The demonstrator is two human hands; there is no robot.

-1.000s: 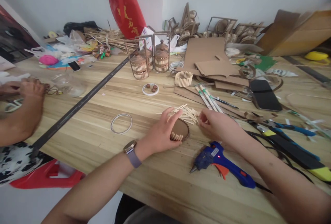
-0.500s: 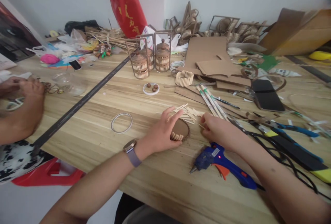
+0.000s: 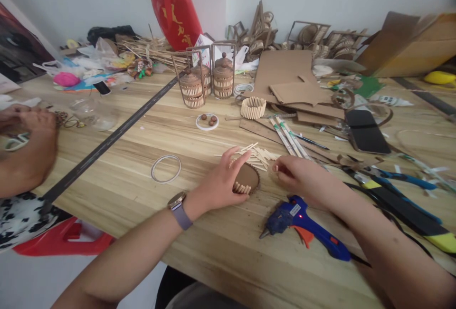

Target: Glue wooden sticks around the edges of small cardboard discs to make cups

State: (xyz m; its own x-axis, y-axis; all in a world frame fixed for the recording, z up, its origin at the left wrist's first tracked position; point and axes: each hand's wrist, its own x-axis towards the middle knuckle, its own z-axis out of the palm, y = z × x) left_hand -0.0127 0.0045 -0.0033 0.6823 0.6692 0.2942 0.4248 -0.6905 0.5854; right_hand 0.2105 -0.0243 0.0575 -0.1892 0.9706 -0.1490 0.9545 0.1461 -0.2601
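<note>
My left hand [image 3: 223, 176] curls around the side of a round brown cardboard disc [image 3: 250, 175], thumb at the near edge and fingers at the far edge. A short row of upright wooden stick pieces [image 3: 242, 188] lines the disc's near rim. To the right, my right hand [image 3: 294, 172] is pinched closed just above the table; what its fingertips hold, if anything, is too small to make out. Between and behind the hands lies a loose pile of thin wooden sticks [image 3: 261, 157]. A blue glue gun [image 3: 302, 223] with an orange trigger rests below my right hand.
Behind stand small lidded stick baskets [image 3: 223, 78] and a stick ring [image 3: 253, 108]. A white ring [image 3: 166, 169] lies left, brown beads [image 3: 210, 120] farther back. Pliers [image 3: 402, 178], a cutter [image 3: 409, 216] and a phone [image 3: 367, 131] are right. Another person's hands [image 3: 39, 128] work far left.
My right hand has shifted slightly left toward the disc and turned, its fingertips now drawn in. My left hand keeps its hold on the disc. The view has moved slightly.
</note>
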